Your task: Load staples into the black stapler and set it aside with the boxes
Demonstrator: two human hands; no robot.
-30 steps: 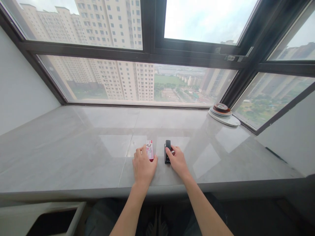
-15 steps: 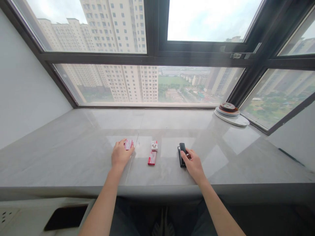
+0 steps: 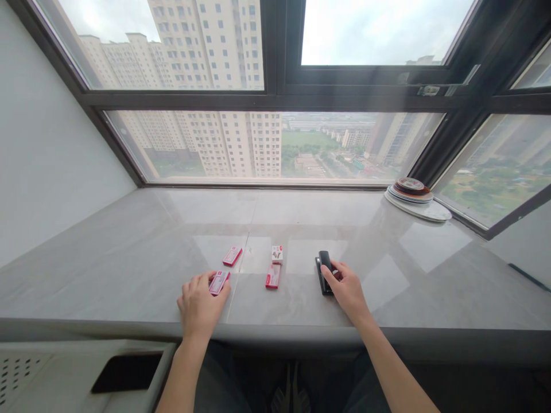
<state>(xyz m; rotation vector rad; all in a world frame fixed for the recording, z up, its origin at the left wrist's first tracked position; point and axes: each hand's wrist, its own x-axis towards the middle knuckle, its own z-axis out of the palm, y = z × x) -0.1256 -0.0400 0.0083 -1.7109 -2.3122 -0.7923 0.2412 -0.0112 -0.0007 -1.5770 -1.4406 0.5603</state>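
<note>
My left hand (image 3: 200, 301) grips a small pink-and-white box (image 3: 219, 282) by its sides, low over the grey counter or resting on it. Just beyond it lies a similar pink-and-white box (image 3: 232, 256), untouched. Between my hands stand a small white box (image 3: 277, 253) with a dark picture on top and, touching its near end, a red-and-white box (image 3: 272, 276). On the right, my right hand (image 3: 345, 285) is closed around the side of a black stapler (image 3: 326, 269), thumb on top. The stapler points away from me on the counter.
A stack of plates (image 3: 415, 198) stands in the far right corner by the window. The marble-look counter (image 3: 142, 275) runs from wall to wall. Below its front edge, at the lower left, is a pale panel with a black phone-like slab (image 3: 127, 373).
My left hand has come nearer to me with one pink-and-white box, and a second one now shows behind it. My right hand keeps its hold on the stapler. The view has shifted slightly.
</note>
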